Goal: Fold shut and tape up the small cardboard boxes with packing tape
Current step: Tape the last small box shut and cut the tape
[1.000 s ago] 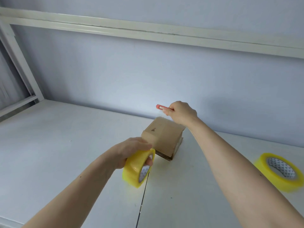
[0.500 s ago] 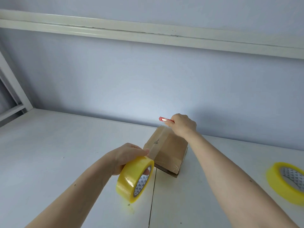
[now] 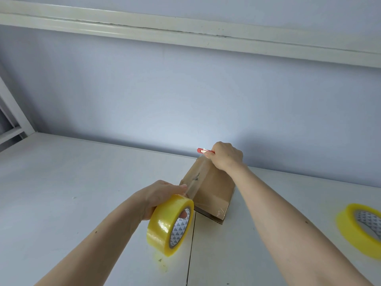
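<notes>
A small brown cardboard box (image 3: pixel 212 193) lies closed on the white table (image 3: pixel 82 182), near the wall. My left hand (image 3: pixel 160 198) grips a yellow roll of clear packing tape (image 3: pixel 170 223) just in front of the box's near left corner. A strip of tape runs from the roll up along the box's top. My right hand (image 3: pixel 225 154) rests at the box's far edge and holds a red utility knife (image 3: pixel 203 150), whose tip points left.
A second yellow tape roll (image 3: pixel 362 228) lies flat on the table at the right edge of view. A seam (image 3: pixel 190 244) runs between two table panels below the box. A pale wall and a white frame bar (image 3: pixel 185 32) stand behind.
The view has shifted, so the box and hands sit lower in the frame. The tape roll has drawn back from the box toward me, stretching the strip over its top. My right hand stays at the far edge.
</notes>
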A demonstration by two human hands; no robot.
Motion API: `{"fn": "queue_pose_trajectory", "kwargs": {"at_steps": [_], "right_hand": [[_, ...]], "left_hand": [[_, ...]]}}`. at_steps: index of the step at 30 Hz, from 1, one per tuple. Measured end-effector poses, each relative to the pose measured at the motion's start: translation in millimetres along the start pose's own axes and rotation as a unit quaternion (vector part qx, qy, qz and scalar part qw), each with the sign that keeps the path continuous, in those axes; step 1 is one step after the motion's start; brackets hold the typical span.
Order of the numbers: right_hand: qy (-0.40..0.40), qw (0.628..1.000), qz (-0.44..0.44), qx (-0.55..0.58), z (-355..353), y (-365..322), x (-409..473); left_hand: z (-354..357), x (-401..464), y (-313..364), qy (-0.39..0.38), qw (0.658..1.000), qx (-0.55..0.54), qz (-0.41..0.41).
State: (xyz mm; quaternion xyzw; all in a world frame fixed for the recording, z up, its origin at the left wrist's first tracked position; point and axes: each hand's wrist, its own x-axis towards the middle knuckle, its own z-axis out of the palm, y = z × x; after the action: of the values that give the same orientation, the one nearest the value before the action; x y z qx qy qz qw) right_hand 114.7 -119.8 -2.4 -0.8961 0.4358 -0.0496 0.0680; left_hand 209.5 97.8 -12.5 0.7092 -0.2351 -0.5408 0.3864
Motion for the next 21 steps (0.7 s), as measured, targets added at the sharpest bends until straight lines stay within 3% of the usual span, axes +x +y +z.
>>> {"fn": "queue_pose_trajectory", "kwargs": {"at_steps": [7,21], "right_hand": [[0.015,0.999,0.026,0.009,10.5,-1.4,-1.0],[-0.057,0.983,0.131,0.114,-3.8,-9.1,6.5]], "left_hand": [[0.6,8.2,-0.8,0.002,1.0,0.02,-0.011],[4.4,6.2,6.1,-0.006,1.0,0.006,-0.007]]}}
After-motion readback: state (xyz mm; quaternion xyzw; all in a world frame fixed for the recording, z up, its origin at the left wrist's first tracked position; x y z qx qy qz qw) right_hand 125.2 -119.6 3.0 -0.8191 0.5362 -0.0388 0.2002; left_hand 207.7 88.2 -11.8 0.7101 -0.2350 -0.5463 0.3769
